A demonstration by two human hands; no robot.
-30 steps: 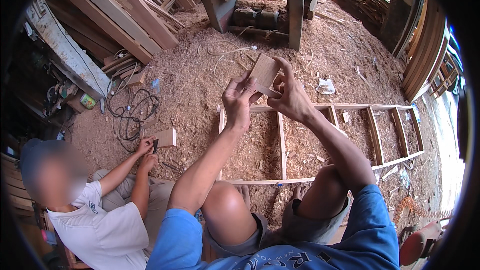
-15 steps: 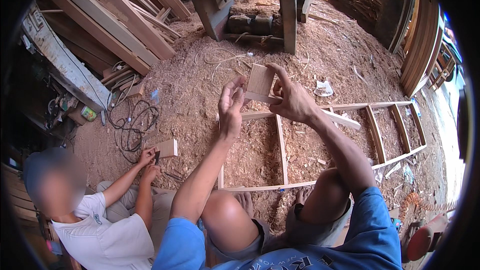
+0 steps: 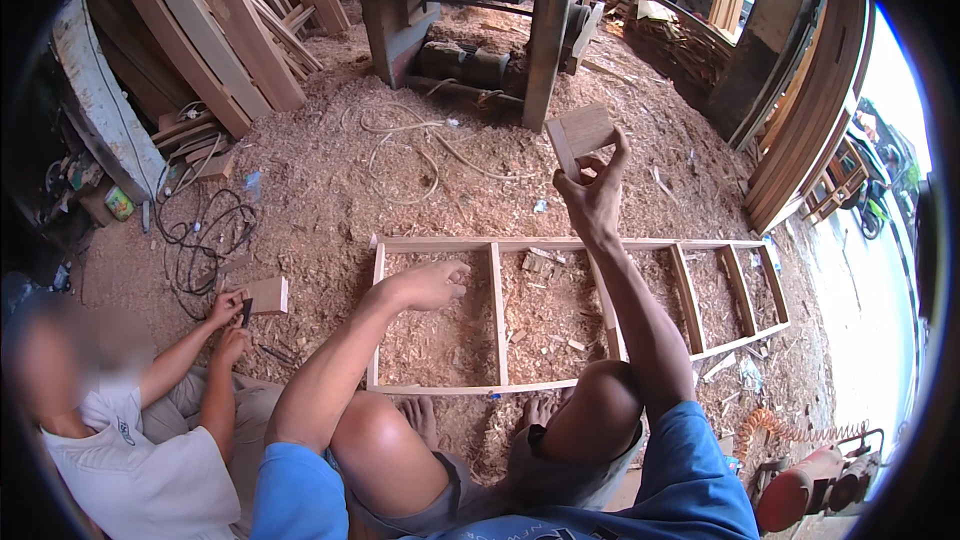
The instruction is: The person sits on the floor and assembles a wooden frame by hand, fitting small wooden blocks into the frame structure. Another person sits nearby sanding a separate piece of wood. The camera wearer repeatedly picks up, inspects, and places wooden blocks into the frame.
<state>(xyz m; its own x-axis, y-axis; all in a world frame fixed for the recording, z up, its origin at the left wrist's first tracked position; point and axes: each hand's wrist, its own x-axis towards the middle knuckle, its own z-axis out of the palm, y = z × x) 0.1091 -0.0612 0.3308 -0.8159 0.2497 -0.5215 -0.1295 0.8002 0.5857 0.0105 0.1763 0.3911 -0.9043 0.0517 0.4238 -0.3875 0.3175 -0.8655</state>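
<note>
My right hand is raised past the far rail of a wooden frame, gripping a small wooden block between thumb and fingers. The block is flat and pale brown, tilted so that one narrow edge shows. My left hand hangs lower, over the left section of the ladder-like frame. Its fingers are curled in, and nothing shows in them. The frame lies on the shavings beyond my feet, with several crosspieces between two long rails.
At the left a co-worker's hands hold a dark tool against another wooden block. Black cable is coiled beyond them. A machine stand rises ahead; long boards lean behind. A red power tool sits at the lower right.
My left hand has come away from the block and dropped nearer to me. My right hand has kept the block and turned it. The view has shifted somewhat to the right.
</note>
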